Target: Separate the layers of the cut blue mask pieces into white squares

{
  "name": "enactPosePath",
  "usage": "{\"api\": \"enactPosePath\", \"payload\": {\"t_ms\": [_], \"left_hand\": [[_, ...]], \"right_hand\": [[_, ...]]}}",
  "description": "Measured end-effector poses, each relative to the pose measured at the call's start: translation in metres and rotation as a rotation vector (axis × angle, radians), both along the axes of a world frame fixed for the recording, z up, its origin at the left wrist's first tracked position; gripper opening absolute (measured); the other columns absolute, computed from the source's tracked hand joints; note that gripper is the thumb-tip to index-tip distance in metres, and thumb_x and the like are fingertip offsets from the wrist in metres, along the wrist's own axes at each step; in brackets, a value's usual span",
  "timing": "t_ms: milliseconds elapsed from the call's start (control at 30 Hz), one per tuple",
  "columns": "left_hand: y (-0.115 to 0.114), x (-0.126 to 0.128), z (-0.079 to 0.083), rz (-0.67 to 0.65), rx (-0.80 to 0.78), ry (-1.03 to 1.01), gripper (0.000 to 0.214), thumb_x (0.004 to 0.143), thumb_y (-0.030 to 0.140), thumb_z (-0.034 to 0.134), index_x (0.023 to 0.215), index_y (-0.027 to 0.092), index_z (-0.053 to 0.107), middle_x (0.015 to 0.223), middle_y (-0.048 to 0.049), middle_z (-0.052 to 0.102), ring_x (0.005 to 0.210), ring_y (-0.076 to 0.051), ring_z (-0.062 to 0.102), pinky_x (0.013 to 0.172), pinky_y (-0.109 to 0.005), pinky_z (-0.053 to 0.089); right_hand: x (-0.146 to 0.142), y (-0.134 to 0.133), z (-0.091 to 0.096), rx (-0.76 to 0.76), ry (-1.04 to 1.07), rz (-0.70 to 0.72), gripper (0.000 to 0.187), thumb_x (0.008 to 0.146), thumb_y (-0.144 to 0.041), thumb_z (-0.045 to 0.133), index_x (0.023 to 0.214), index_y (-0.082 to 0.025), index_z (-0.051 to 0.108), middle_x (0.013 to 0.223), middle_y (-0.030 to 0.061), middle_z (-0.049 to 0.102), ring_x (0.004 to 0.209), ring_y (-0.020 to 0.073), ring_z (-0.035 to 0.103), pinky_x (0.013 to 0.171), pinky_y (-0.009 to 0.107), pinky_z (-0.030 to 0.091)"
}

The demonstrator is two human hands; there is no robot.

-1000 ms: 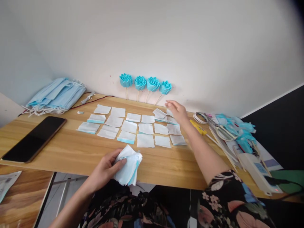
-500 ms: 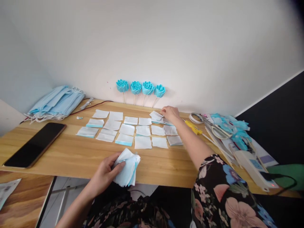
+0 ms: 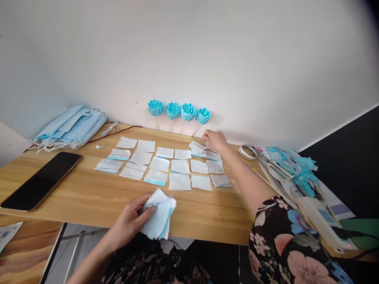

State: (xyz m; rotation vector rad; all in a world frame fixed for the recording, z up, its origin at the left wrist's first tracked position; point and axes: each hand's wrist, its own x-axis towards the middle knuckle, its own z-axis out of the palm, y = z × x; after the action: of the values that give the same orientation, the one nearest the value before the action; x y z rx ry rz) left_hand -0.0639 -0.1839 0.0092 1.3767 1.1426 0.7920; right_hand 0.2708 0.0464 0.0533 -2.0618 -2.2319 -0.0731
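My left hand (image 3: 130, 221) grips a bundle of cut white and blue mask pieces (image 3: 158, 215) at the near edge of the wooden table (image 3: 89, 195). Several more square pieces (image 3: 166, 165) lie in rows across the middle of the table. At the far right end of those rows my right hand (image 3: 214, 139) reaches out, fingers curled and pinching a loose piece (image 3: 197, 147) in a small pile there. Just behind that hand, several blue fabric roses on sticks (image 3: 179, 111) lean against the wall.
A stack of blue face masks (image 3: 69, 126) lies at the far left, with a black phone (image 3: 41, 181) in front of it. On the right are a tape roll (image 3: 247, 152), scissors (image 3: 276, 167), blue scraps (image 3: 299, 173), sticks and a white device (image 3: 321, 217).
My right hand has moved from hovering open over the right end of the rows to the back, closing its fingers on a loose piece. My left hand keeps its bundle.
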Motion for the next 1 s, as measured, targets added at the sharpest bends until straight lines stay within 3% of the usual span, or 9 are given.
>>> {"api": "enactPosePath", "payload": {"t_ms": [267,500,767,867,1000], "left_hand": [[-0.001,0.001,0.0,0.024,0.023,0.027,0.043,0.084,0.049,0.062,0.108,0.015,0.072,0.081,-0.0063,0.069,0.072,-0.019,0.057,0.057,-0.022,0.045],[0.0,0.001,0.002,0.037,0.017,0.028,0.043,0.083,0.05,0.063,0.105,0.014,0.072,0.081,-0.0062,0.068,0.07,-0.018,0.056,0.057,-0.022,0.045],[-0.002,-0.004,-0.004,0.055,-0.024,0.024,0.047,0.08,0.054,0.066,0.105,0.014,0.071,0.083,-0.0059,0.069,0.073,-0.019,0.059,0.06,-0.023,0.048],[-0.004,-0.004,-0.007,0.094,-0.081,0.019,0.05,0.079,0.056,0.067,0.106,0.014,0.07,0.084,-0.0057,0.07,0.071,-0.019,0.06,0.06,-0.023,0.049],[-0.005,-0.006,-0.008,0.09,-0.112,0.007,0.052,0.076,0.058,0.069,0.106,0.015,0.07,0.078,-0.0044,0.069,0.071,-0.02,0.061,0.06,-0.023,0.05]], "right_hand": [[-0.006,0.001,-0.019,-0.084,0.063,0.061,0.013,0.086,-0.028,0.062,0.078,-0.021,0.069,0.088,0.004,0.076,0.085,0.019,0.065,0.077,0.029,0.038],[0.012,0.002,-0.001,-0.021,0.336,0.087,0.017,0.088,-0.026,0.055,0.096,-0.019,0.068,0.093,0.0039,0.075,0.082,0.0164,0.066,0.071,0.025,0.045],[0.018,-0.011,-0.006,-0.015,0.553,0.072,0.03,0.082,-0.019,0.06,0.111,-0.017,0.069,0.096,0.0037,0.077,0.085,0.0156,0.07,0.076,0.024,0.05],[0.034,-0.021,-0.001,0.009,0.573,0.033,0.034,0.08,-0.02,0.064,0.113,-0.018,0.071,0.099,0.0037,0.077,0.088,0.0164,0.069,0.079,0.025,0.05],[0.078,-0.047,0.011,0.069,0.578,-0.058,0.031,0.079,-0.021,0.064,0.108,-0.018,0.074,0.099,0.0032,0.077,0.09,0.0173,0.069,0.081,0.026,0.051]]}}
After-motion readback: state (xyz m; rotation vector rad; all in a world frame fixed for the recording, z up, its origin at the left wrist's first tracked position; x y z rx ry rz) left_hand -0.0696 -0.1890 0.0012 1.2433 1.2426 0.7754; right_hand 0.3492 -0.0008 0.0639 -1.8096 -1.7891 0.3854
